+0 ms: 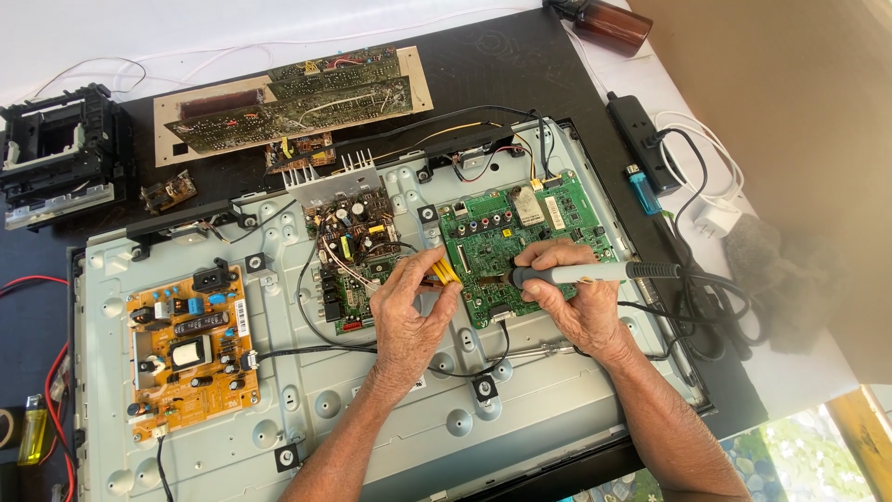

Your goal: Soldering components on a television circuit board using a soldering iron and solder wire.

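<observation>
A: What sits under the hands?

B: A green circuit board (502, 244), screwed to the grey metal back panel (390, 409) of an opened flat screen, right of centre.

A: And the right hand (574, 297)?

B: Its fingers are wrapped tight around a grey soldering iron (595, 273), the tip down on the board's lower left part.

A: The left hand (411, 311)?

B: Thumb and fingertips pinch a yellow-handled tool (444, 271) just beside the board's left edge, close to the iron's tip.

A: What lies around?

B: A small dark board (351, 253) just left, an orange power board (190, 349) farther left, a long bare board (293, 100) above, a black power strip (641, 141) and a blue lighter (643, 191) to the right.
</observation>
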